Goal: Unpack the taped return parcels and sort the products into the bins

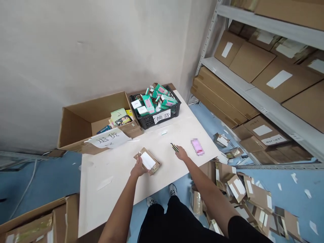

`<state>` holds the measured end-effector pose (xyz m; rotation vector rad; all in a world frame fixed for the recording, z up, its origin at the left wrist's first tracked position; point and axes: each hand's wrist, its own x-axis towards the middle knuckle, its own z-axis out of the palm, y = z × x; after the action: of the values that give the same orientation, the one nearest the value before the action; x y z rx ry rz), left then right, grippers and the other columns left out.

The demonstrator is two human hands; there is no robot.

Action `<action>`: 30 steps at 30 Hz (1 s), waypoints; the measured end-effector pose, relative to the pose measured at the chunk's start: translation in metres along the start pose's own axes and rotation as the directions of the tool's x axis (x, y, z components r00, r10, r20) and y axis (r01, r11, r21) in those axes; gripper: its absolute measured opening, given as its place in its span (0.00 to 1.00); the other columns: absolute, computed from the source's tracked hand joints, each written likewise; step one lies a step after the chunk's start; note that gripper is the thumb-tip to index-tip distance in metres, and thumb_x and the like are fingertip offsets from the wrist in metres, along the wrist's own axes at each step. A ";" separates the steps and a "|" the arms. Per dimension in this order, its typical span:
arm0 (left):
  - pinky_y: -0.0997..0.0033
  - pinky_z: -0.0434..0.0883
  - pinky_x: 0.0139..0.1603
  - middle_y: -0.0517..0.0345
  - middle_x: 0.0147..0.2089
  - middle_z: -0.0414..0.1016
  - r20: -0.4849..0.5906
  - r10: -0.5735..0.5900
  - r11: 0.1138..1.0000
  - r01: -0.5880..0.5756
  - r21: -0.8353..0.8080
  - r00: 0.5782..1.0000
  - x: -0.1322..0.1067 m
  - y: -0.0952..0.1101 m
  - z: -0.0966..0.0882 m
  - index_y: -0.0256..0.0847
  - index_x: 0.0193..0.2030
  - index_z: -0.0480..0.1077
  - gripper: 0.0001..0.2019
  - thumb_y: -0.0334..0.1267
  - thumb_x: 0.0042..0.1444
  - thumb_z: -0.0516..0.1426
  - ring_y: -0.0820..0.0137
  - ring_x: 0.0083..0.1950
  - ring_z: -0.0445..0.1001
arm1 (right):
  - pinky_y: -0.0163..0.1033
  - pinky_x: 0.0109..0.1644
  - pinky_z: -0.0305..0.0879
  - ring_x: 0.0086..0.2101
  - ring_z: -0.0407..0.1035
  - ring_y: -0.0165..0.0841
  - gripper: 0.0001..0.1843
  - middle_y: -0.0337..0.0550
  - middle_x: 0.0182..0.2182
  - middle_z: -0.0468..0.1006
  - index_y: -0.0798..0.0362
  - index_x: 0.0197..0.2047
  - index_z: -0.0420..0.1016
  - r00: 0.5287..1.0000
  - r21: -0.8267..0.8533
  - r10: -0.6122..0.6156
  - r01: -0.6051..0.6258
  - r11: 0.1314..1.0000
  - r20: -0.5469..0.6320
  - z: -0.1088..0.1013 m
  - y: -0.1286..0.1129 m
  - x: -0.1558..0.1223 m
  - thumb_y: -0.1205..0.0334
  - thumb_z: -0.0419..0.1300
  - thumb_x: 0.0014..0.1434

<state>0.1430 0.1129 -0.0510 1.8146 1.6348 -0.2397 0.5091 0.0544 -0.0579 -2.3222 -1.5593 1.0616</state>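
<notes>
My left hand (139, 167) pinches the left end of a small cardboard box (156, 166), fingers and thumb bent around its edge. The box sits near the middle of the table (111, 202), turned at a slant, with a white label (147, 160) facing up and shiny tape at its ends. My right hand (181, 153) is closed around a thin dark tool (174, 147) with a yellow stripe, its tip pointing away from me and well apart from the box; I cannot tell exactly what kind of tool it is. To the right of that hand lies a pink item (197, 147), too blurred to make out. Along the far side, a black basket (143, 122) holds a heap of green and white packets (149, 104), and beside it on the left stands a big open carton (76, 118) with booklets (118, 115) inside. A white slip (164, 132) lies in front of the basket. To my right, a metal shelf (226, 71) carries more boxes, and others lie piled on the blue floor (286, 184).
</notes>
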 end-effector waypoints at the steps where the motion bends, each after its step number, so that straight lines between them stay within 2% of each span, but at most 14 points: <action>1: 0.57 0.67 0.70 0.36 0.83 0.27 0.021 -0.005 1.000 0.005 -0.006 1.000 0.000 0.001 0.002 0.34 0.80 0.36 0.66 0.47 0.44 0.73 0.44 0.80 0.52 | 0.46 0.67 0.63 0.66 0.64 0.43 0.34 0.56 0.68 0.68 0.53 0.75 0.58 0.998 -0.007 0.062 -0.062 0.998 0.008 0.006 0.007 0.003 0.61 0.57 0.69; 4: 0.58 0.63 0.74 0.36 0.83 0.22 0.070 -0.014 0.999 0.016 -0.031 0.997 -0.005 0.006 0.004 0.31 0.81 0.32 0.66 0.47 0.47 0.72 0.45 0.81 0.46 | 0.43 0.61 0.67 0.60 0.71 0.43 0.32 0.57 0.62 0.74 0.54 0.72 0.63 0.974 -0.026 0.227 -0.226 0.974 0.003 0.028 0.018 0.008 0.59 0.61 0.66; 7: 0.54 0.63 0.74 0.40 0.83 0.23 0.072 -0.002 0.997 0.008 -0.075 0.997 -0.013 0.009 0.004 0.36 0.81 0.31 0.68 0.47 0.45 0.72 0.42 0.81 0.46 | 0.42 0.56 0.69 0.55 0.75 0.44 0.26 0.59 0.56 0.78 0.57 0.65 0.69 0.960 -0.041 0.280 -0.280 0.959 0.005 0.050 0.015 0.006 0.62 0.60 0.65; 11: 0.52 0.68 0.70 0.44 0.83 0.19 0.084 0.022 0.989 -0.009 -0.147 0.996 -0.020 0.010 0.004 0.41 0.81 0.26 0.69 0.47 0.47 0.72 0.43 0.81 0.47 | 0.42 0.51 0.71 0.53 0.77 0.47 0.18 0.64 0.51 0.79 0.60 0.55 0.72 0.950 -0.053 0.313 -0.313 0.948 0.003 0.066 -0.008 -0.005 0.64 0.60 0.63; 15: 0.53 0.71 0.67 0.46 0.83 0.19 0.069 0.046 0.978 -0.031 -0.204 0.997 -0.026 0.010 0.008 0.46 0.82 0.26 0.68 0.46 0.49 0.72 0.44 0.81 0.48 | 0.40 0.45 0.73 0.45 0.81 0.44 0.11 0.56 0.41 0.82 0.55 0.48 0.73 0.951 -0.033 0.310 -0.311 0.950 -0.014 0.069 -0.036 -0.021 0.63 0.61 0.62; 18: 0.56 0.72 0.65 0.47 0.83 0.22 0.007 0.091 0.959 -0.086 -0.269 0.996 -0.033 0.006 0.014 0.45 0.82 0.28 0.65 0.44 0.50 0.71 0.47 0.81 0.48 | 0.39 0.38 0.74 0.38 0.82 0.41 0.11 0.51 0.38 0.82 0.53 0.49 0.70 0.959 0.005 0.281 -0.281 0.960 -0.046 0.069 -0.058 -0.035 0.57 0.57 0.66; 21: 0.59 0.69 0.68 0.50 0.84 0.24 -0.092 0.136 0.925 -0.160 -0.344 0.986 -0.041 0.001 0.023 0.46 0.82 0.30 0.62 0.41 0.53 0.69 0.51 0.81 0.48 | 0.37 0.34 0.74 0.34 0.82 0.38 0.15 0.50 0.41 0.82 0.52 0.53 0.65 0.970 0.125 0.220 -0.207 0.970 -0.105 0.067 -0.085 -0.052 0.52 0.50 0.71; 24: 0.61 0.67 0.70 0.54 0.84 0.26 -0.177 0.146 0.892 -0.207 -0.402 0.973 -0.046 -0.004 0.031 0.51 0.82 0.30 0.59 0.39 0.55 0.68 0.55 0.81 0.50 | 0.38 0.37 0.75 0.34 0.81 0.37 0.18 0.46 0.41 0.83 0.50 0.59 0.60 0.979 0.226 0.055 -0.009 0.974 -0.195 0.066 -0.120 -0.069 0.51 0.46 0.72; 27: 0.62 0.70 0.66 0.58 0.84 0.27 -0.180 0.137 0.888 -0.201 -0.414 0.974 -0.048 -0.005 0.032 0.55 0.81 0.31 0.59 0.41 0.55 0.68 0.54 0.78 0.58 | 0.40 0.43 0.74 0.37 0.80 0.38 0.20 0.44 0.40 0.83 0.49 0.64 0.59 0.970 0.063 -0.136 0.152 0.986 -0.200 0.067 -0.156 -0.079 0.54 0.45 0.72; 30: 0.62 0.73 0.61 0.55 0.84 0.29 -0.143 0.120 0.902 -0.168 -0.397 0.982 -0.050 -0.005 0.028 0.54 0.82 0.33 0.57 0.44 0.56 0.68 0.52 0.72 0.68 | 0.40 0.51 0.72 0.45 0.79 0.39 0.23 0.46 0.46 0.83 0.48 0.68 0.59 0.959 -0.107 -0.251 0.238 0.965 -0.130 0.074 -0.183 -0.082 0.61 0.47 0.72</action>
<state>0.1367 0.0564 -0.0462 1.6343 1.4813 0.2631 0.3082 0.0477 0.0142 -2.1326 -1.8122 0.7656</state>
